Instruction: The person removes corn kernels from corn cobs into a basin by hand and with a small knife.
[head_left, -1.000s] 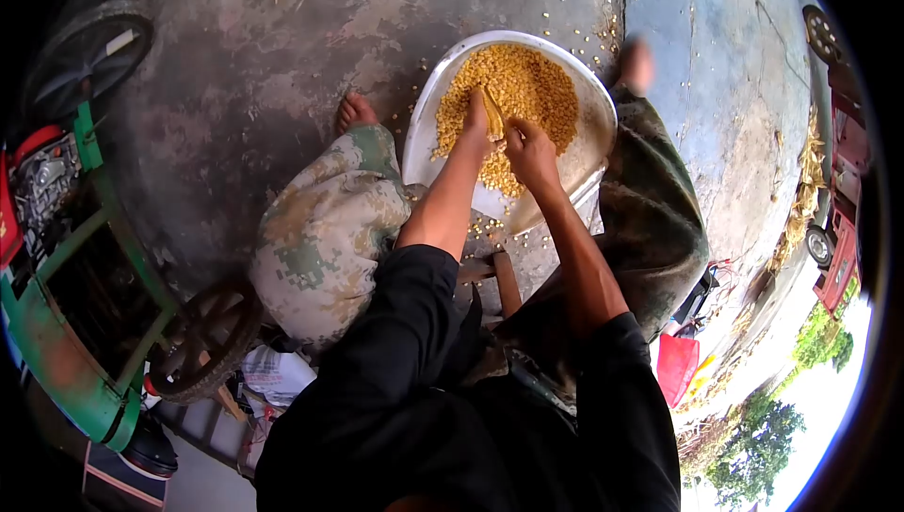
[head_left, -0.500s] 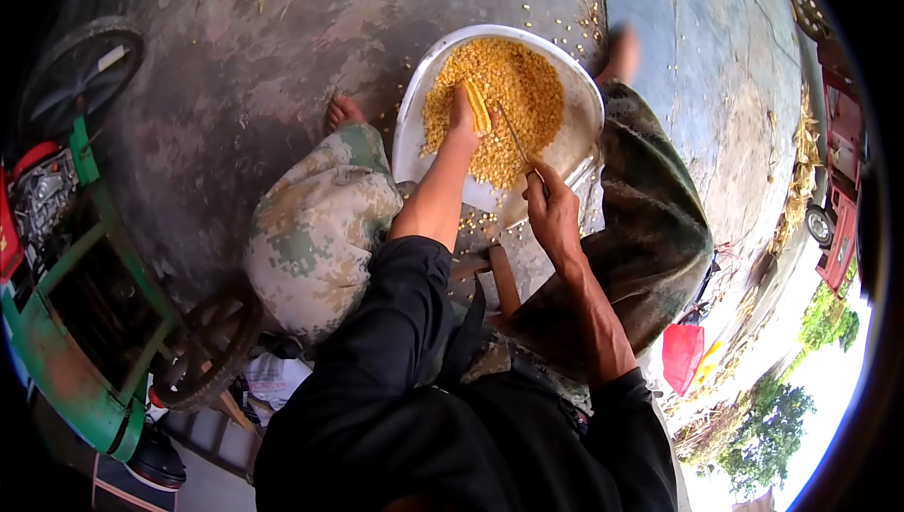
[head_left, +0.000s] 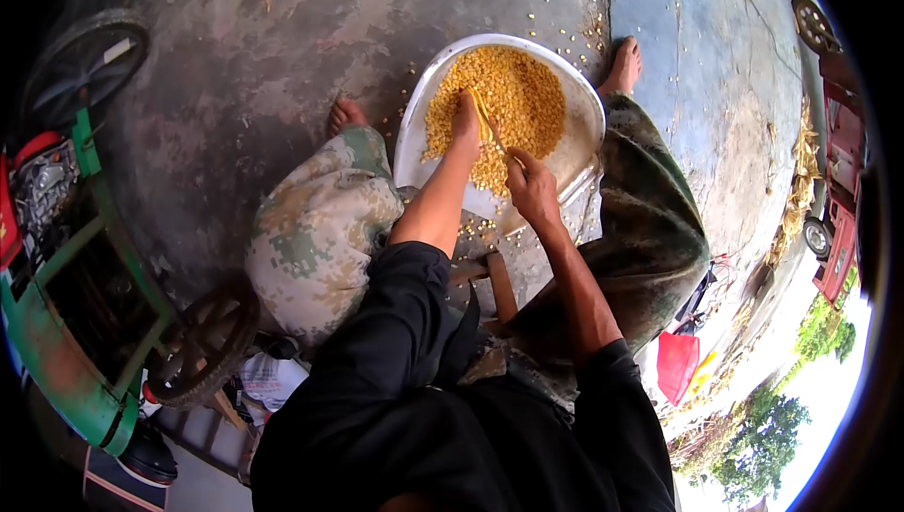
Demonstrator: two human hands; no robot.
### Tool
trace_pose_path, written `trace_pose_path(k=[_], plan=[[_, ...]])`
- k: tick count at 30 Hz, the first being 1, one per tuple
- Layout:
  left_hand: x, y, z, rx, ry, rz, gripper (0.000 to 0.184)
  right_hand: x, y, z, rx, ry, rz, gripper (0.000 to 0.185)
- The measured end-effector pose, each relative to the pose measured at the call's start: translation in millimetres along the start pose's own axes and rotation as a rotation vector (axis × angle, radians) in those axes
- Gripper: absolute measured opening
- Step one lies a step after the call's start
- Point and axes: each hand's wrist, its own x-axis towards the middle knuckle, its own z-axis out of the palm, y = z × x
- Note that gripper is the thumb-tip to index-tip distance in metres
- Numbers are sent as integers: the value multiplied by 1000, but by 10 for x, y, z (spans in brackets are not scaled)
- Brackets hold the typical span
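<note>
My left hand (head_left: 465, 124) is wrapped round an ear of corn (head_left: 481, 109), held over a white basin (head_left: 576, 149). Loose yellow kernels (head_left: 523, 88) are heaped inside the basin. In my closed right hand (head_left: 535, 190) is a thin metal tool with a handle (head_left: 499, 142), much like a screwdriver. Its narrow shaft points up and left and meets the side of the ear. Fingers of my left hand partly cover the cob, so its far side is hidden.
My bare feet stand on either side of the basin. Scattered kernels (head_left: 478, 226) lie on the concrete floor near a wooden stool leg (head_left: 502, 288). A green machine frame (head_left: 71, 342) with wheels stands at left. A red vehicle (head_left: 841, 182) is at far right.
My right hand has moved up and left, bringing the tool's shaft against the ear of corn. The ear has turned slightly in my left hand. My right foot has come to rest.
</note>
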Motion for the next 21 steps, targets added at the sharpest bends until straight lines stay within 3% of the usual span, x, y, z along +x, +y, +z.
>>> trace_pose_path(k=[1,3,6,7,8,10,11,13,14,16,17,18,20,21], plan=[[353,-181,-161,120,116,45,65,17,48,1,12,-9,25,30],[193,-77,-113,292,196,65,64,51,125,9,-13,12,-17,31],[-357,-129,48,460,-10,-14,67,224,319,100,47,87,-50,33],[-7,-441,-4,468,74,-8,71,311,315,105,133,151,-47,34],[-490,-316,218,645,296,69,73,364,243,61,152,169,-65,34],[-818,-182,188,501,61,108,89,273,207,-80,220,101,94,36],[-911,-126,157,511,46,122,89,270,233,-134,229,120,84,36],[-1018,66,116,520,-8,29,85,349,340,-123,45,202,-72,41],[-1002,138,101,533,-12,48,85,371,337,-118,-42,243,-145,43],[-964,220,-11,625,-28,259,77,323,214,-179,79,243,-118,37],[-1431,448,192,526,-108,156,63,382,312,-185,6,256,-190,39],[-1581,565,233,540,-114,170,63,427,397,-190,-70,273,-265,42],[-1801,769,313,617,-196,183,63,479,563,-211,-182,363,-291,47],[-1949,887,354,674,-224,182,62,471,616,-222,-249,395,-205,46]])
